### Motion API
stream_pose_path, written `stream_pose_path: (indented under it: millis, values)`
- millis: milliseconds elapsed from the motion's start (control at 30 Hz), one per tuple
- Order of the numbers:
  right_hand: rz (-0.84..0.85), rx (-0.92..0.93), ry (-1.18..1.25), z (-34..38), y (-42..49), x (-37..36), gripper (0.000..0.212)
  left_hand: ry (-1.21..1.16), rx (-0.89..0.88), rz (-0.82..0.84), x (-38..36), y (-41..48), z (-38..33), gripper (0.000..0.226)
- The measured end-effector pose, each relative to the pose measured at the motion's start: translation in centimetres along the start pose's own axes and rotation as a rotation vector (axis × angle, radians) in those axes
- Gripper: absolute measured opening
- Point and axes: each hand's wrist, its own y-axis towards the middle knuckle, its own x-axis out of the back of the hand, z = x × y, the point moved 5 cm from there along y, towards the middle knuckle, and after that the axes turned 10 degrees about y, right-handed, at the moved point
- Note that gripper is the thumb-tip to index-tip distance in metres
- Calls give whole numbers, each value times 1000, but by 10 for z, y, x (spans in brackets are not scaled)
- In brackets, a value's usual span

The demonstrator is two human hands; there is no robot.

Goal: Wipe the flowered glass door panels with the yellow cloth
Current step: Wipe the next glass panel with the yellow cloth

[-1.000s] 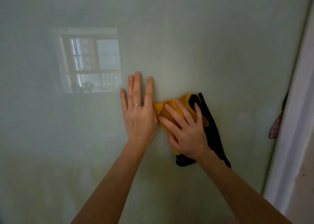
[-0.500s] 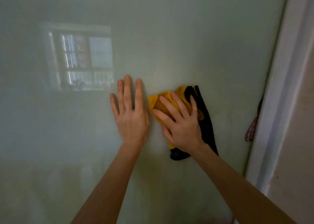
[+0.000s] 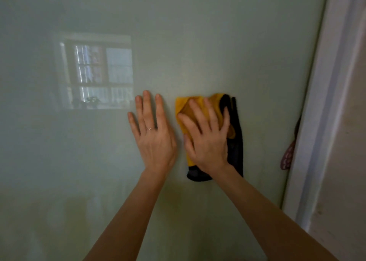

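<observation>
Fingers (image 3: 198,112): the right hand's (image 3: 206,142) were spread flat over the yellow cloth (image 3: 183,106), pressing it to the glass, none curled round it.
Left hand (image 3: 154,140): flat on bare glass just beside the cloth, fingers straight and nearly together, a ring (image 3: 150,128) showing.
Cloth: bunched under the right palm on the glass door panel (image 3: 217,42), near the white frame (image 3: 324,122), with a dark part (image 3: 236,142) hanging down its right side.
Panel: pale and hazy, a window's reflection (image 3: 97,72) at left; no flowers visible here.
Risk one: only pressure held the cloth, so ease off and it would likely slide or drop.
Risk two: that bare left palm could well leave prints on the glass.
Risk three: the loose dark flap might trail without wiping, or snag at the frame.
Risk four: two hands leaning might shove the door; whether it was latched, can't tell.
</observation>
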Motion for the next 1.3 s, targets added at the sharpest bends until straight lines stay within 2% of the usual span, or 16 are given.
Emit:
stream_pose_path:
  millis: [133, 200, 267, 333, 400, 467, 533, 667, 767, 833, 933, 1033, 1100, 1167, 1300]
  values:
    - [97, 137, 29, -21, -41, 14, 44, -61, -120, 23, -5, -6, -23, 46]
    - [109, 154, -13, -46, -52, 25, 45, -40, -117, 19, -6, -7, -26, 59]
    - [87, 80, -31, -67, -48, 34, 45, 12, -105, 10, -5, -6, -26, 67]
    - [1, -79, -54, -77, -33, 37, 46, 47, -98, 6, -6, -6, -27, 68]
    - [-87, -237, -81, -73, -19, 34, 47, 42, -94, 13, -7, -7, -29, 66]
    - [-124, -298, -83, -59, -13, 27, 48, 39, -99, 11, -6, -8, -30, 63]
    - [-78, -221, -59, -46, -17, 22, 48, 44, -101, 12, -6, -7, -30, 61]
    - [80, 64, 1, -42, -49, 23, 45, -17, -71, 50, -9, -7, -41, 51]
    - [111, 114, -11, -61, -68, 33, 43, -42, -179, 64, -14, -16, -60, 49]
    - [90, 56, -25, -77, -67, 39, 43, -11, -193, 51, -16, -21, -65, 53]
    - [-22, -131, -68, -94, -47, 45, 43, 37, -181, 39, -18, -22, -66, 58]
    - [-145, -325, -89, -91, -22, 41, 46, 35, -186, 38, -18, -21, -68, 57]
    - [-162, -364, -71, -80, -17, 36, 46, 33, -190, 40, -19, -22, -67, 55]
    - [-112, -263, -46, -71, -22, 33, 45, 43, -200, 32, -18, -23, -67, 55]
    - [92, 36, -14, -79, -62, 42, 40, 39, -214, 27, -19, -22, -66, 55]
